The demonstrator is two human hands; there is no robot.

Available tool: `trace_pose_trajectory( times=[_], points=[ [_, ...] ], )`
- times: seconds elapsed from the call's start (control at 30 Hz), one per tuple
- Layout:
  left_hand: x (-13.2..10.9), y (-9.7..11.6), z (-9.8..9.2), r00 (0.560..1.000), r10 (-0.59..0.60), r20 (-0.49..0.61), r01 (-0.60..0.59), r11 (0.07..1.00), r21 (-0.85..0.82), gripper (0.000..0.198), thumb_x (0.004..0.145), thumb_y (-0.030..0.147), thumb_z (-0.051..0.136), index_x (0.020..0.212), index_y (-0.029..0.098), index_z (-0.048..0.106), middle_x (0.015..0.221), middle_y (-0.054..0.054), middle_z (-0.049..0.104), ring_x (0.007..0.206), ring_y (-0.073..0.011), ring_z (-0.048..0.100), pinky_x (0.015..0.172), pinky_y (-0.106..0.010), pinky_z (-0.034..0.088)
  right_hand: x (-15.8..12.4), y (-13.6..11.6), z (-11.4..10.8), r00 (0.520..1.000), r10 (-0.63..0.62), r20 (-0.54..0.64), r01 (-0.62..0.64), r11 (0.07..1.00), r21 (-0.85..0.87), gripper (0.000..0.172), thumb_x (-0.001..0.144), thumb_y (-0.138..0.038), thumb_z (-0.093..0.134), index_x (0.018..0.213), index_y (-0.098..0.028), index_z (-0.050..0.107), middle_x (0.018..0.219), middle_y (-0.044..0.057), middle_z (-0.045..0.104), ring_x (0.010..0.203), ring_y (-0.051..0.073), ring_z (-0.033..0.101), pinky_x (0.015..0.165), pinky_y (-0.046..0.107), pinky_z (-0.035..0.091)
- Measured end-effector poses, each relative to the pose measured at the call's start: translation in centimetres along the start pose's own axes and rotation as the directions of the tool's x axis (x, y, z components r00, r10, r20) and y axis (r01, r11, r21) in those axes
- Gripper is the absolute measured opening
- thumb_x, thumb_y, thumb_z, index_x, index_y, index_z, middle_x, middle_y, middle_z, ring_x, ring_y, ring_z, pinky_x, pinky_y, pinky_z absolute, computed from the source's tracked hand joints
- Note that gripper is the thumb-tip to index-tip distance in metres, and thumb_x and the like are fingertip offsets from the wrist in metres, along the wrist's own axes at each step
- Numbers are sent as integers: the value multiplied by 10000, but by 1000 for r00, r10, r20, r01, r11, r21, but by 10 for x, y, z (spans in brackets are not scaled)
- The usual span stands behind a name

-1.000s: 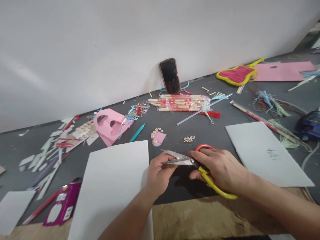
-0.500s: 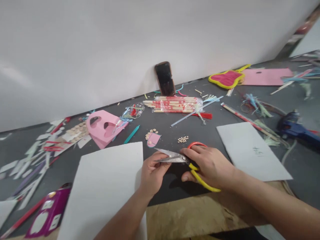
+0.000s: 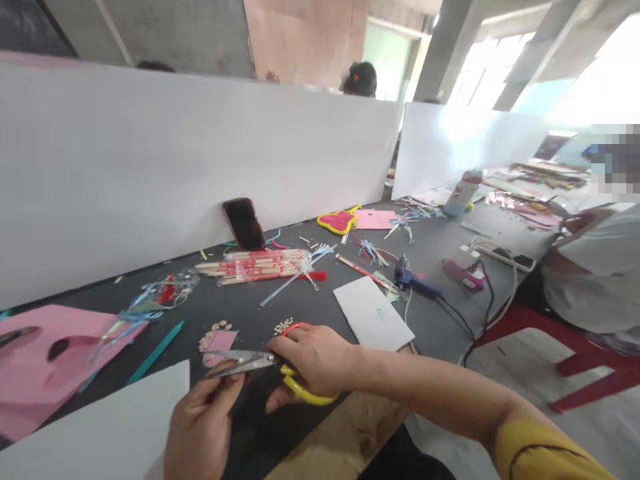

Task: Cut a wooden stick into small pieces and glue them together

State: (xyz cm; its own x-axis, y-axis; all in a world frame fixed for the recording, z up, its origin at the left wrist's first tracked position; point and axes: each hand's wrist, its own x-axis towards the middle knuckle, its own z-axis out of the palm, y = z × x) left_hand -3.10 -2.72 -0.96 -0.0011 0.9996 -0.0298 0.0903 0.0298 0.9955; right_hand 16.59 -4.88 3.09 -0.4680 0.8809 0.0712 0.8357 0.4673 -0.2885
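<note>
Over the dark table (image 3: 260,313), right hand (image 3: 313,360) gripping scissors (image 3: 260,363), left hand (image 3: 203,427) pinching blades

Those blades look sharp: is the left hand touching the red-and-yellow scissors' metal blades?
Touching. The head view shows fingertips of the left hand meeting the blades of the red-and-yellow scissors from below.

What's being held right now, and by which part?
The right hand grips the scissors by their red and yellow handles; fingertips of the left hand touch the blades from below.
</note>
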Motion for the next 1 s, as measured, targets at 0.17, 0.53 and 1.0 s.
trace_pose_trajectory(
  times=[0.17,0.53,1.0],
  points=[
    [-5,11,1,998,-5,58,11,994,-110,197,638,352,740,736,182,741,701,-15,710,713,-219,633,657,-292,512,-3,-13,-17,1000,17,24,-16,1000,-26,644,779,-672,552,1185,-175,499,967,96,641,873,247,624,721,323,475],
    [-40,50,7,969,48,243,-20,993,-118,185,734,321,661,671,152,703,638,-23,655,632,-153,561,613,-240,440,-43,-22,-27,991,60,-117,-58,998,22,527,875,-510,534,1286,-182,499,1071,130,640,892,245,639,733,342,481],
    [-75,45,32,941,123,317,-138,990,23,291,864,361,541,705,150,662,717,-36,614,687,-160,548,647,-248,438,-97,-18,-4,990,125,-68,-113,980,161,177,854,-322,521,964,-184,507,757,58,633,603,177,573,552,269,393]
  ],
)
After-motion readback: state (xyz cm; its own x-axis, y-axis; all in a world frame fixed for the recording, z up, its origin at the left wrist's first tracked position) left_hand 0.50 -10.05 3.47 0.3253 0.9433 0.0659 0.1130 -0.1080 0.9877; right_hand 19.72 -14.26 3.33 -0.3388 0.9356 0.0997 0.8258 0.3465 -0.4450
